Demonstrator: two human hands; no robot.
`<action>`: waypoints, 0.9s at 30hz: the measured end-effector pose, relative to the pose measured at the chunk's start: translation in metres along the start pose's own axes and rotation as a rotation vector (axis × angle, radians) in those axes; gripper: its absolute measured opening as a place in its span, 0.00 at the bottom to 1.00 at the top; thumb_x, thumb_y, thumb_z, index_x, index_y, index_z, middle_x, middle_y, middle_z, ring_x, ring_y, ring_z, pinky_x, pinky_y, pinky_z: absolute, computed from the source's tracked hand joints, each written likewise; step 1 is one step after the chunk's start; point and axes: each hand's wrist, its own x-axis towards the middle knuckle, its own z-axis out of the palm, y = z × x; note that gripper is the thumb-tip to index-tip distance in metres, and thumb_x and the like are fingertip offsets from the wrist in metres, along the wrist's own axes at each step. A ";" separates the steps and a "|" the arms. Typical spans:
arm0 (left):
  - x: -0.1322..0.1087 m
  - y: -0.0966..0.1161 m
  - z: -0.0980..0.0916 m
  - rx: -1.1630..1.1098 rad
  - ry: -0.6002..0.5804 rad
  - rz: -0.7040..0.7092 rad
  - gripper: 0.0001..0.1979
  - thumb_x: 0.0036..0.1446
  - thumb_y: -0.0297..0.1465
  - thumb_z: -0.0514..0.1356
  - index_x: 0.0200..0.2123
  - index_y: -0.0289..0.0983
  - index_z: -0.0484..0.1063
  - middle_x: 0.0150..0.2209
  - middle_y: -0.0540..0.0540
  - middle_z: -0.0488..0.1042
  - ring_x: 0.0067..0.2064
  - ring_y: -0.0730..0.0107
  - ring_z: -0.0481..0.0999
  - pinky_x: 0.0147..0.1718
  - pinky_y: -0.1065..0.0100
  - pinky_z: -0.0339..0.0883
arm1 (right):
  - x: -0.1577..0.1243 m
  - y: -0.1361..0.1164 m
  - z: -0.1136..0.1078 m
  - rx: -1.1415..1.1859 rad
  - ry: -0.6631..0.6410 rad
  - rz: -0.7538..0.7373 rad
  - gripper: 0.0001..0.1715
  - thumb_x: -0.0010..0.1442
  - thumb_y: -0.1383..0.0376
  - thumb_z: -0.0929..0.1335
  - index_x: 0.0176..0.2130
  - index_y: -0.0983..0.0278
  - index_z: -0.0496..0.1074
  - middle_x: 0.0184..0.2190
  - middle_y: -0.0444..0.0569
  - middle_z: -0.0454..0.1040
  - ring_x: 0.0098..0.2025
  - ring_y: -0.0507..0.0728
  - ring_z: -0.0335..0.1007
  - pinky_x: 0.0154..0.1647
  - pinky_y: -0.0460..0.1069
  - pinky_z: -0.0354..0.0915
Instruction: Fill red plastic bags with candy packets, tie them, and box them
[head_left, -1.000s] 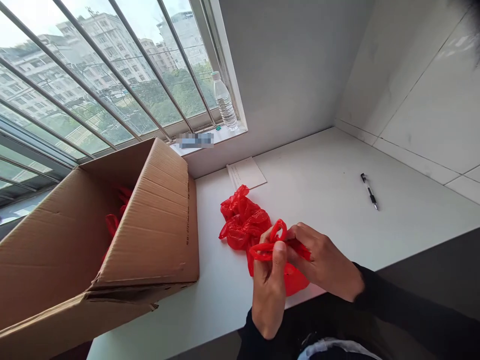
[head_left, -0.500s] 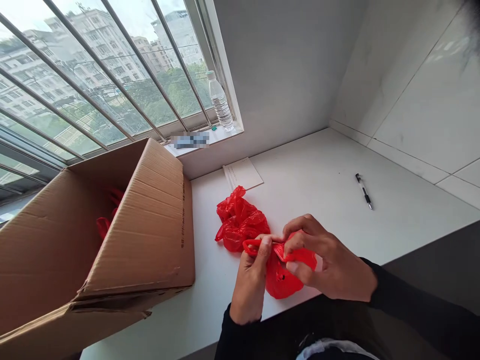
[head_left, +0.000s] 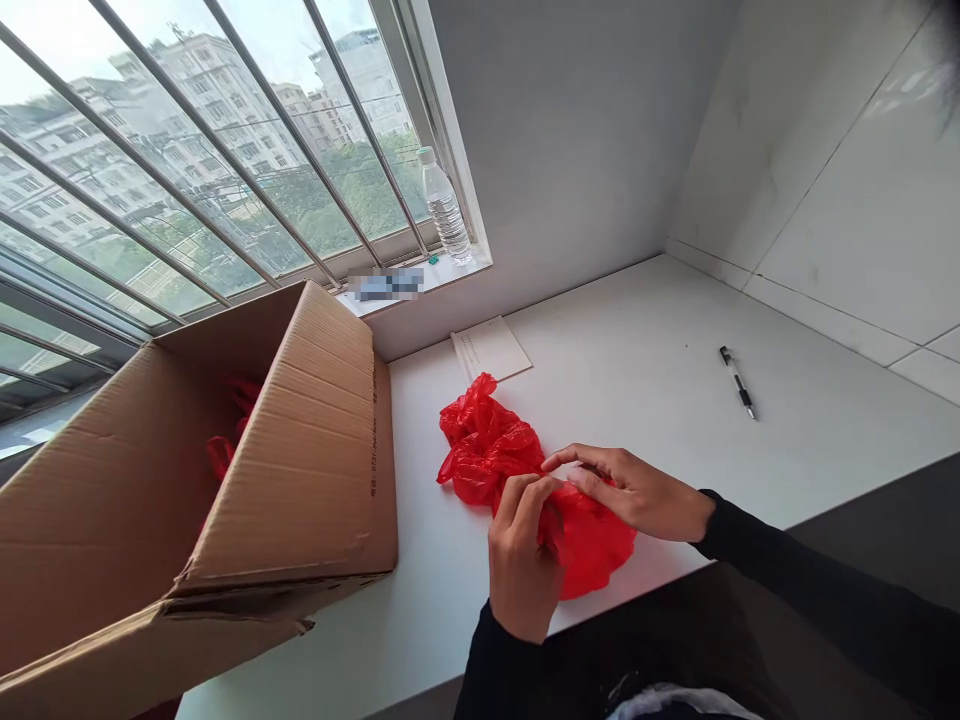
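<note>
Left hand [head_left: 523,560] and right hand [head_left: 645,495] touch a rounded, crinkly plastic bag [head_left: 596,555].

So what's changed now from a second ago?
Your right hand has moved in toward your left hand, over the thin red plastic bag in front; the narrow red loop the left hand held no longer shows. The crumpled red plastic bundle, brown cardboard box and black-and-clear pen stayed put.
</note>
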 end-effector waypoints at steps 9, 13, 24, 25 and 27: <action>-0.005 -0.009 0.008 0.097 0.150 0.038 0.14 0.62 0.18 0.58 0.47 0.39 0.71 0.42 0.45 0.74 0.43 0.65 0.77 0.41 0.67 0.74 | 0.004 0.008 -0.003 0.032 -0.051 -0.004 0.14 0.72 0.55 0.62 0.43 0.60 0.72 0.37 0.44 0.74 0.37 0.54 0.68 0.41 0.50 0.66; -0.008 -0.008 0.005 0.127 0.076 0.037 0.19 0.66 0.20 0.57 0.57 0.41 0.71 0.48 0.44 0.76 0.50 0.66 0.77 0.49 0.68 0.73 | 0.002 0.001 -0.002 -0.012 0.083 -0.010 0.12 0.73 0.56 0.60 0.43 0.59 0.68 0.38 0.44 0.74 0.38 0.54 0.68 0.42 0.52 0.65; -0.108 -0.050 -0.001 0.309 0.216 0.015 0.15 0.68 0.22 0.56 0.53 0.40 0.76 0.45 0.43 0.75 0.47 0.63 0.75 0.47 0.66 0.69 | 0.006 0.048 -0.017 -0.167 0.394 0.144 0.14 0.72 0.54 0.60 0.40 0.58 0.68 0.36 0.44 0.72 0.37 0.57 0.66 0.40 0.54 0.61; -0.111 -0.051 0.000 0.262 0.240 -0.035 0.14 0.68 0.23 0.56 0.50 0.41 0.77 0.43 0.44 0.75 0.45 0.64 0.75 0.46 0.66 0.69 | 0.006 0.050 -0.016 -0.122 0.389 0.145 0.14 0.72 0.53 0.60 0.40 0.58 0.68 0.36 0.44 0.72 0.38 0.57 0.66 0.40 0.54 0.61; -0.110 -0.047 0.003 0.154 0.262 -0.119 0.12 0.69 0.24 0.55 0.47 0.42 0.77 0.40 0.46 0.76 0.42 0.65 0.75 0.43 0.67 0.67 | 0.007 0.047 -0.014 -0.008 0.373 0.127 0.14 0.72 0.52 0.61 0.43 0.57 0.68 0.37 0.44 0.73 0.39 0.56 0.67 0.43 0.53 0.63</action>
